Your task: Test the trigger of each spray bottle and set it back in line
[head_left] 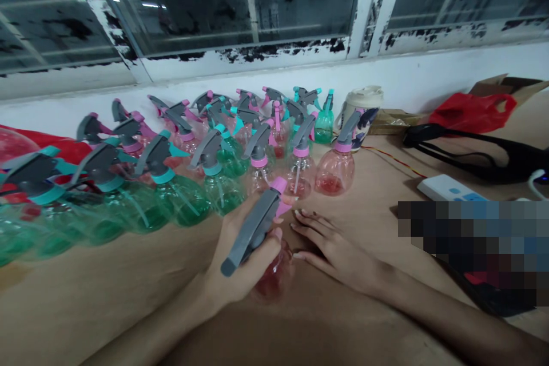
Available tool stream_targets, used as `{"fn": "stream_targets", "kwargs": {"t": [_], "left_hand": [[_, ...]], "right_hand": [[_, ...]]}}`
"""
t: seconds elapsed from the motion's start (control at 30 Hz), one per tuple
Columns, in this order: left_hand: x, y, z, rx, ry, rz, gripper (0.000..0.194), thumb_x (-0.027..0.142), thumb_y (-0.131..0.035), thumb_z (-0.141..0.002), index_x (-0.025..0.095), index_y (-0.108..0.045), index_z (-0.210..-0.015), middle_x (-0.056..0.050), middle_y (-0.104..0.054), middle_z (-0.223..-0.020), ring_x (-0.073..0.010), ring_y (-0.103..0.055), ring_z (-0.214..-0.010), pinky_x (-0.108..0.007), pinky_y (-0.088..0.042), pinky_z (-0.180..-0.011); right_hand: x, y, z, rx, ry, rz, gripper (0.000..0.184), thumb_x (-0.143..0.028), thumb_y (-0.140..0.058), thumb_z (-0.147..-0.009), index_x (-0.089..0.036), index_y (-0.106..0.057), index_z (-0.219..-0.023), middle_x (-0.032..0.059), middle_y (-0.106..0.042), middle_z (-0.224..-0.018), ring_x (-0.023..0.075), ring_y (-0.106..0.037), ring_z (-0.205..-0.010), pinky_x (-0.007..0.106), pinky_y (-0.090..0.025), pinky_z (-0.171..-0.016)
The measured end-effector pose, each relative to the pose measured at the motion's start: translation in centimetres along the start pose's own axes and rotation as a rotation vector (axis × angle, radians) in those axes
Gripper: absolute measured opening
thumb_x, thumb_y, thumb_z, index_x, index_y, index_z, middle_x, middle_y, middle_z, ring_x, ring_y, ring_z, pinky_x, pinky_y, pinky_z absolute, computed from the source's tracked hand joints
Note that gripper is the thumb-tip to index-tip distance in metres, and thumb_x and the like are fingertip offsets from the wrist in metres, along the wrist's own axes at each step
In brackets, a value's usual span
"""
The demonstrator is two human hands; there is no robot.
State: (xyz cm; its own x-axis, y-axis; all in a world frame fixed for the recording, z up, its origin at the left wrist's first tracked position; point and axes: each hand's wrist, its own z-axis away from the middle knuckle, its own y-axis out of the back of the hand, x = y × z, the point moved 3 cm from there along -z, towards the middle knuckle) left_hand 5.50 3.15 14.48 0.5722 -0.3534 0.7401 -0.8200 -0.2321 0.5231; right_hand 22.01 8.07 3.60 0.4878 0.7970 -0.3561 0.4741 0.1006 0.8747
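Holding: your left hand [241, 284] wraps round the neck of the pink spray bottle [275, 283], thumb on the near side, fingers bent behind it.
Bottle place: right in front of you, over the brown table [163, 303]; I cannot tell if its bottom touches.
Gray head: this top [252, 231] points its pink nozzle [279, 185] away from you, a bit to your right.
Pink trigger: it [283, 207] sits close to your left fingertips, so grip the neck and try not to press it.
Right hand: it [341, 249] lies low just beside the bottle, fingers a little spread, pinching nothing. It could help best by steadying the soft-looking sides gently.
Green bottles: these [186, 203] stand close by; mind your left arm, because a bump might tip them.
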Motion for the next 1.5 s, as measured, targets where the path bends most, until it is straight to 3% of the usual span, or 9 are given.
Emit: {"fn": "stream_targets", "kwargs": {"t": [0.2,0.47,0.97,1.23,1.4,1.5], "left_hand": [[-0.1,-0.2,0.2,-0.043,-0.028,-0.007,0.01,0.016,-0.047,-0.07,0.025,-0.048,-0.074,0.002,-0.055,-0.067,-0.0155,-0.057,-0.059,-0.029,-0.05,-0.059],[0.1,-0.2,0.2,-0.016,-0.087,-0.009,0.01,0.014,-0.047,-0.071,0.024,-0.049,-0.074,0.003,-0.054,-0.066,-0.0135,-0.055,-0.056,-0.027,-0.049,-0.057],[0.2,0.0,0.2,-0.01,-0.079,-0.039,0.009,0.017,-0.049,-0.073,0.024,-0.046,-0.069,0.003,-0.05,-0.063,-0.0136,-0.051,-0.055,-0.026,-0.046,-0.054],[-0.8,0.0,0.5,-0.045,-0.065,-0.077,0.002,0.023,-0.051,-0.078,0.024,-0.053,-0.078,0.002,-0.055,-0.065,-0.0136,-0.052,-0.056,-0.026,-0.048,-0.058],[-0.5,0.1,0.3,-0.107,-0.092,-0.058,0.008,0.026,-0.048,-0.082,0.024,-0.055,-0.082,-0.002,-0.062,-0.075,-0.0165,-0.059,-0.067,-0.028,-0.049,-0.061],[-0.1,0.1,0.3,-0.085,-0.086,-0.068,0.006,0.025,-0.047,-0.081,0.025,-0.054,-0.081,-0.001,-0.061,-0.073,-0.0162,-0.058,-0.066,-0.029,-0.049,-0.061]], "right_hand": [[0.0,-0.1,0.1,0.01,0.0,0.003,0.051,-0.045,-0.045,-0.088,-0.018,-0.045,-0.131,0.0124,-0.046,-0.136,0.0247,-0.036,-0.129,0.048,-0.035,-0.103],[0.0,0.0,0.0,-0.013,0.001,0.028,0.052,-0.046,-0.043,-0.089,-0.017,-0.044,-0.131,0.0116,-0.045,-0.137,0.0242,-0.035,-0.129,0.048,-0.035,-0.103],[0.0,-0.1,0.1,-0.013,0.001,0.023,0.052,-0.047,-0.043,-0.089,-0.017,-0.044,-0.131,0.0114,-0.045,-0.137,0.024,-0.035,-0.129,0.047,-0.034,-0.104],[-0.1,0.0,0.0,-0.029,-0.009,0.027,0.053,-0.045,-0.045,-0.088,-0.016,-0.042,-0.133,0.0115,-0.044,-0.138,0.024,-0.034,-0.13,0.046,-0.033,-0.105],[0.1,-0.2,0.0,-0.032,-0.013,0.031,0.055,-0.046,-0.044,-0.088,-0.016,-0.041,-0.134,0.012,-0.044,-0.138,0.0248,-0.035,-0.129,0.047,-0.034,-0.104],[0.2,-0.4,0.0,-0.026,-0.002,0.029,0.054,-0.046,-0.044,-0.088,-0.015,-0.042,-0.133,0.0123,-0.043,-0.139,0.0248,-0.035,-0.13,0.047,-0.033,-0.105]]}}
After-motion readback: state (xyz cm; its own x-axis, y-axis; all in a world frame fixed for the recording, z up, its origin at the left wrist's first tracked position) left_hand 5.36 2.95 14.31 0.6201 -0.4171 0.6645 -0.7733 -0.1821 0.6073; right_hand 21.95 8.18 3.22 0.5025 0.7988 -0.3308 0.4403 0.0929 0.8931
